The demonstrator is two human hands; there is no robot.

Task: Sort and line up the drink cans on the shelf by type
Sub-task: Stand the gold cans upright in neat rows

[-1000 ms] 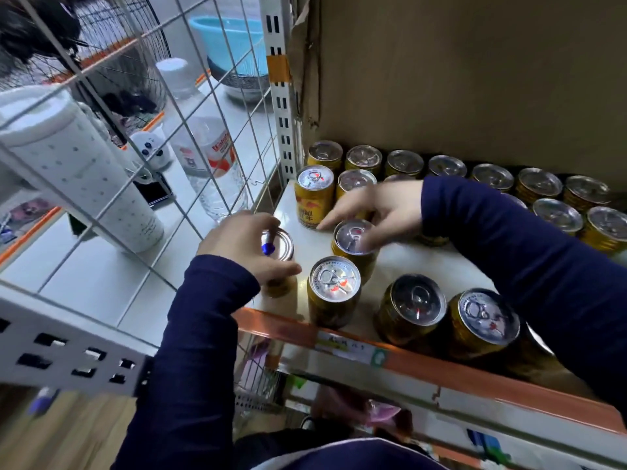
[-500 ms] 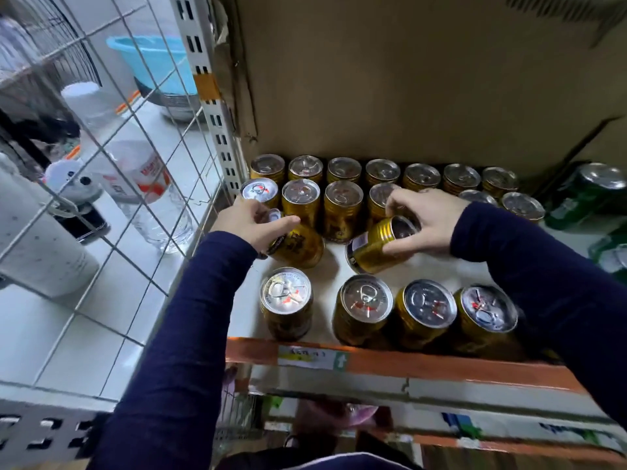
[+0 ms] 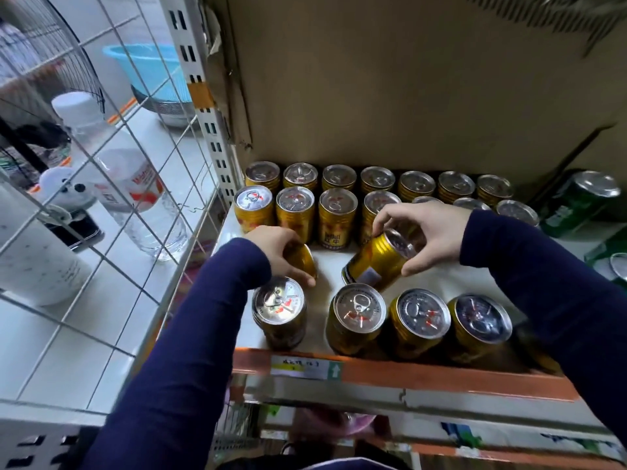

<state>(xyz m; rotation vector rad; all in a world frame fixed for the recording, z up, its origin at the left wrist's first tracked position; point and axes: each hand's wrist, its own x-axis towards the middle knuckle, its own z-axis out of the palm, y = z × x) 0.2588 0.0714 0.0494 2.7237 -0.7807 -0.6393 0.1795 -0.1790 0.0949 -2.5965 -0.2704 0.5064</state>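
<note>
On the white shelf with an orange front edge (image 3: 441, 376), between the back rows of upright gold cans (image 3: 337, 217) and the front row of gold cans (image 3: 356, 317), the left hand (image 3: 278, 249) curls over a tilted gold metal drink can (image 3: 304, 263) lying under its palm. The right hand (image 3: 431, 232) pinches the silver top rim of a second tilted gold can (image 3: 376, 264), which slants down toward the front row.
</note>
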